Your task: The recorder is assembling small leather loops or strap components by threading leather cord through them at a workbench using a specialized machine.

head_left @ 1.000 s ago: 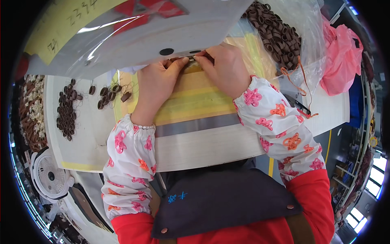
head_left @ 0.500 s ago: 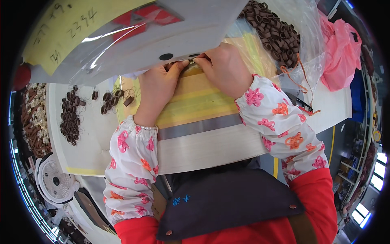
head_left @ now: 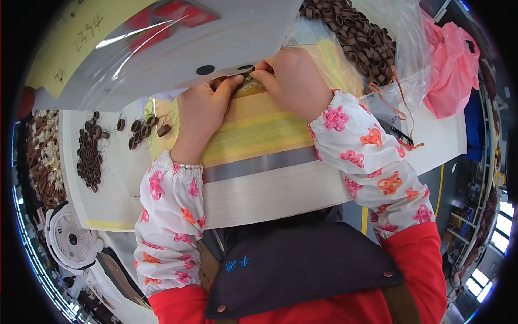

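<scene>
Sitting between the two thumbs is a small piece [head_left: 247, 77], just under the lower edge of a white machine [head_left: 162, 67]; it is too small and hidden to identify. The left hand [head_left: 205, 105] has its thumb and fingers drawn together on one side of it, and the right hand [head_left: 295, 81] curls its fingers with the thumb pointing in from the other. I cannot tell whether either hand is actually pinching it.

Below the hands, yellow tape [head_left: 264, 129] and a grey strip [head_left: 264, 164] cross the pale table [head_left: 259, 197]. To the left of the left hand lies a small cluster of brown loops [head_left: 141, 132] with loose threads, and farther left a larger group of loops [head_left: 90, 159]. Beyond the right hand, a heap of brown loops [head_left: 364, 43] lies in a clear bag [head_left: 413, 40], beside a pink bag [head_left: 450, 70]. An orange cord [head_left: 400, 100] trails down near a black tool [head_left: 398, 133].

Flowered sleeve covers [head_left: 170, 227] reach both wrists, with white beads [head_left: 186, 166] at the left one. A dark apron [head_left: 302, 270] fills the bottom, and a white fan [head_left: 71, 237] stands at lower left.
</scene>
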Demonstrator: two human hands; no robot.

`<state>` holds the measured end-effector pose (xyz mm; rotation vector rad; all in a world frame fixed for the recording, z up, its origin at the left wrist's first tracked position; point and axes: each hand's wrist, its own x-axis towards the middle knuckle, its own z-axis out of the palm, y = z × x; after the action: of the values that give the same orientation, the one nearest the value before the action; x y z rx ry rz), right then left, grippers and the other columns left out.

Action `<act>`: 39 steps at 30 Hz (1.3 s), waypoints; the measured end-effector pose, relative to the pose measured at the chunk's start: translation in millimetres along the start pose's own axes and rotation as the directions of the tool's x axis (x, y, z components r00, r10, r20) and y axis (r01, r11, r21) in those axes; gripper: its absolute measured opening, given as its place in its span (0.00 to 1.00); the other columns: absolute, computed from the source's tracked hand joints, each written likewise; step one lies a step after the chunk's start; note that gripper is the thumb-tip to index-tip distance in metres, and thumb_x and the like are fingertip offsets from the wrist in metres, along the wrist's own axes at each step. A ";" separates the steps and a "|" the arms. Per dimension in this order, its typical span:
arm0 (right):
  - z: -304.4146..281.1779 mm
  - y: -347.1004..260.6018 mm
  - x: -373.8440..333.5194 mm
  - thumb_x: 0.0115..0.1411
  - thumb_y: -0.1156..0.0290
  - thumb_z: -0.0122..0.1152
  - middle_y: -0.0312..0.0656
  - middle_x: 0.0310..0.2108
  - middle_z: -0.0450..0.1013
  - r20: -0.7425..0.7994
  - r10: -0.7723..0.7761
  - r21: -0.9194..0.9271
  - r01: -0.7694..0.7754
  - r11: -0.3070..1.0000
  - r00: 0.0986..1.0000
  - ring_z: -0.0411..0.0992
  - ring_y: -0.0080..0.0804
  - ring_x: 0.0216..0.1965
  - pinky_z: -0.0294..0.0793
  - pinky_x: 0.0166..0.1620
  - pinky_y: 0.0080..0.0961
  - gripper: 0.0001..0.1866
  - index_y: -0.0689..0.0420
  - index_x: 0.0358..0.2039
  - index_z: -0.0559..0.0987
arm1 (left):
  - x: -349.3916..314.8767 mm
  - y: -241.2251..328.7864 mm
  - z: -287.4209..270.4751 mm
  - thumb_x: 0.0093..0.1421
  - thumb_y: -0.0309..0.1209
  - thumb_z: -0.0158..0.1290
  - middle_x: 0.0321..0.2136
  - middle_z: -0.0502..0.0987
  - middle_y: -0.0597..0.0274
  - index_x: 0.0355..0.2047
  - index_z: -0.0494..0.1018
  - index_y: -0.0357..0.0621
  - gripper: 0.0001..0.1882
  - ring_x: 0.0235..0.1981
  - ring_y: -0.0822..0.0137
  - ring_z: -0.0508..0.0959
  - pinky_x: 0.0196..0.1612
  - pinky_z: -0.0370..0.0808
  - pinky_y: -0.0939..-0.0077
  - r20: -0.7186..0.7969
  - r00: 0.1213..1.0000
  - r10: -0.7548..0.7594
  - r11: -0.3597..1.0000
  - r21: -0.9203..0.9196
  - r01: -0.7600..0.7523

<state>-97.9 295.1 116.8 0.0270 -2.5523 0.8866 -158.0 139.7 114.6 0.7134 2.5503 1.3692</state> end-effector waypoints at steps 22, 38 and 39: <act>-60.8 39.3 15.8 0.47 0.73 0.57 0.48 0.23 0.70 -0.214 0.018 -0.204 -0.062 0.977 0.977 0.70 0.45 0.27 0.68 0.30 0.33 0.06 0.62 0.25 0.73 | -41.9 7.7 -12.8 0.50 0.32 0.55 0.07 0.63 0.66 0.13 0.69 0.41 0.13 0.12 0.66 0.60 0.37 0.58 0.71 -0.069 0.865 0.497 0.832 0.320 -0.452; -82.9 93.4 59.9 0.46 0.69 0.61 0.44 0.32 0.67 0.007 0.058 -0.655 -0.039 0.755 0.998 0.67 0.44 0.38 0.68 0.39 0.37 0.09 0.59 0.23 0.72 | -38.9 9.3 -28.2 0.52 0.27 0.50 0.40 0.71 0.49 0.40 0.69 0.34 0.15 0.42 0.51 0.67 0.42 0.65 0.68 0.011 0.861 0.508 0.711 0.559 -0.426; -82.0 93.0 60.0 0.47 0.69 0.61 0.44 0.32 0.67 0.007 0.044 -0.659 -0.028 0.751 0.999 0.66 0.43 0.38 0.68 0.38 0.37 0.09 0.59 0.23 0.72 | -34.6 8.7 -18.7 0.53 0.28 0.49 0.38 0.71 0.48 0.39 0.68 0.34 0.14 0.41 0.50 0.68 0.41 0.65 0.67 -0.010 0.877 0.480 0.754 0.516 -0.407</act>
<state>-134.5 425.1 144.2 -0.2299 -2.7465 -0.0589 -131.5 113.3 129.4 1.4464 3.0198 0.8511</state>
